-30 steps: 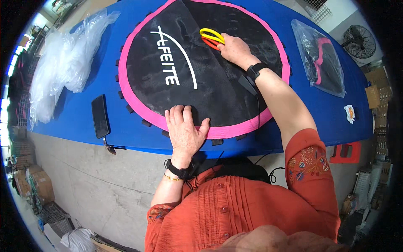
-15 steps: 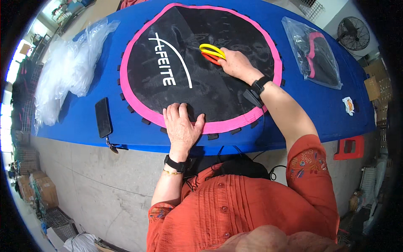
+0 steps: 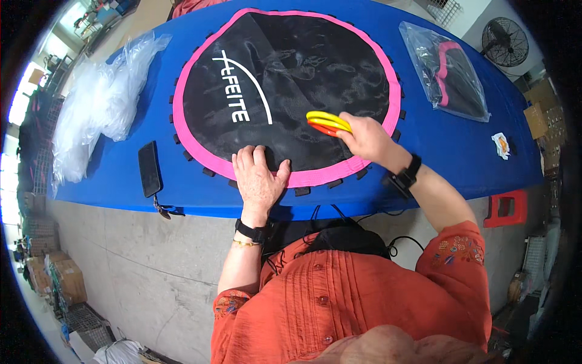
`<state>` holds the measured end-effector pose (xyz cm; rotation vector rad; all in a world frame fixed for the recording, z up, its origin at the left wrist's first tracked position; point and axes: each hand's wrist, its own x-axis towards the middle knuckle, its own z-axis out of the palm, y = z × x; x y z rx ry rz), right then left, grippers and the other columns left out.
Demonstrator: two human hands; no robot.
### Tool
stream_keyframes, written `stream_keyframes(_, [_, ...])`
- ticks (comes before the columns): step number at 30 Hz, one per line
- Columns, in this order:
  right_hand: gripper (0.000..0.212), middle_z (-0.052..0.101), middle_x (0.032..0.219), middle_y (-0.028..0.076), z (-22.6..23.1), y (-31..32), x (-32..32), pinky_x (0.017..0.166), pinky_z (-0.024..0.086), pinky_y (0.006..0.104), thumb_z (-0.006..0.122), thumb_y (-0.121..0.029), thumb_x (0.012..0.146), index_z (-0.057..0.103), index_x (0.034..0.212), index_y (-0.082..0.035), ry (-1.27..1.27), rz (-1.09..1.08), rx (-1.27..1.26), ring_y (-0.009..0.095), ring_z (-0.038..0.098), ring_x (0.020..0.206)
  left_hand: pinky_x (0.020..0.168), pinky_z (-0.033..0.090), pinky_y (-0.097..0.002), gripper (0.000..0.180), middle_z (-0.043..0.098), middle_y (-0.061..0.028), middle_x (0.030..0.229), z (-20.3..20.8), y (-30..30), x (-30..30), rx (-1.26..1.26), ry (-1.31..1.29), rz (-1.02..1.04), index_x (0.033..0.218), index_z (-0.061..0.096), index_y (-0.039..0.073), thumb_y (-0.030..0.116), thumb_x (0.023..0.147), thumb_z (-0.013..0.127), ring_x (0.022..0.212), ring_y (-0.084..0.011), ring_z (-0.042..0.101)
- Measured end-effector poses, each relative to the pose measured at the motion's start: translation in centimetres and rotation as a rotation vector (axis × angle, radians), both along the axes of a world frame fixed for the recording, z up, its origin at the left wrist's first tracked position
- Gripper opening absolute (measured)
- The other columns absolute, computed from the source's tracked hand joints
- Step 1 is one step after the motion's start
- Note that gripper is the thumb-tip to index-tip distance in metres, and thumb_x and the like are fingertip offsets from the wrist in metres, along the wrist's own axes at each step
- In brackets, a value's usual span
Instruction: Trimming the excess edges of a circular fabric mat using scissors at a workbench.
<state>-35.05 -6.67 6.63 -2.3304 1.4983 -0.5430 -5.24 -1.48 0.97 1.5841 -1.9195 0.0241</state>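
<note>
A round black trampoline mat (image 3: 327, 73) with a pink border and small black tabs round its rim lies spread on the blue table. My left hand (image 3: 257, 181) rests flat on its near edge, fingers stretched out and thumb apart. Closed round a pair of scissors (image 3: 327, 121), my right hand (image 3: 370, 142) hovers over the mat's near right part. The yellow and red handle loops stick out to the left; the blades are hidden in the hand.
Crumpled clear plastic bags (image 3: 103, 103) lie at the left, near a black phone (image 3: 149, 170). A bagged black-and-pink mat (image 3: 451, 73) sits at the far right, with a small wrapper (image 3: 501, 146) nearer. Beyond the table's right edge are a red stool (image 3: 506, 208) and a fan (image 3: 504, 42).
My right hand has drawn back toward me and to the right with the scissors. My left hand stays on the mat's near edge, almost unmoved.
</note>
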Motion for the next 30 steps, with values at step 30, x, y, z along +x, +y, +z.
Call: stream_keyframes(30, [0.031, 0.074, 0.093, 0.025, -3.1, 0.2, -9.0, 0.073, 0.057, 0.0578, 0.07, -0.026, 0.102, 0.064, 0.125, -0.006, 0.032, -0.498, -0.198, 0.048, 0.072, 0.088, 0.124, 0.034, -0.0605, 0.068, 0.058, -0.0218, 0.132, 0.2, 0.2, 0.3, 0.158, 0.002, -0.009, 0.132, 0.062, -0.001, 0.034, 0.08, 0.088, 0.132, -0.0431, 0.053])
